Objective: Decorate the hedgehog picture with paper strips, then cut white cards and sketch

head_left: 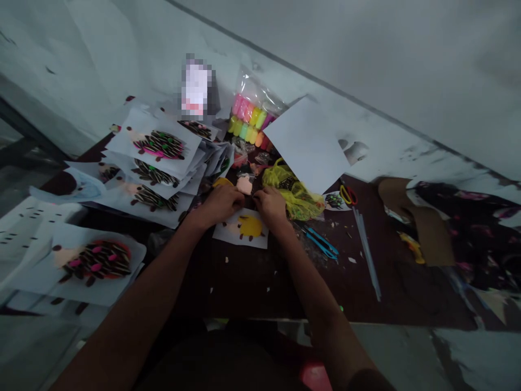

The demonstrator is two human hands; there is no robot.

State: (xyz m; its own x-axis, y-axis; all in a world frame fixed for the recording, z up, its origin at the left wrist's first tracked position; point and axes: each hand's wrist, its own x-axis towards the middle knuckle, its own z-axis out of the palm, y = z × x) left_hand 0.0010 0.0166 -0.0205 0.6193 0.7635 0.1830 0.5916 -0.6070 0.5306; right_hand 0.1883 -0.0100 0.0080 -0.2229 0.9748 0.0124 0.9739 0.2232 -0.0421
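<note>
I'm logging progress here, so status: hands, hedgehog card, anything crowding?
Left hand and right hand by far corners of yellow hedgehog card, grips unclear. Card face up on table. Yellow bag crowding right hand.

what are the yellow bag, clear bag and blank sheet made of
Yellow bag: probably thin plastic; it crumples and looks see-through. Clear bag: glossy plastic, by its bright glints. Blank sheet: likely matte paper or thin card, flat, without shine.

The small card (231, 228) shows a yellow hedgehog body with a pale peach face and dark brown feet; the bench (244, 293) is deep reddish brown. Yellow mesh (303, 203), turquoise snips (321, 243), red-and-yellow scissor handles (348, 194); dark cloth (472, 201) carries pink patches.
</note>
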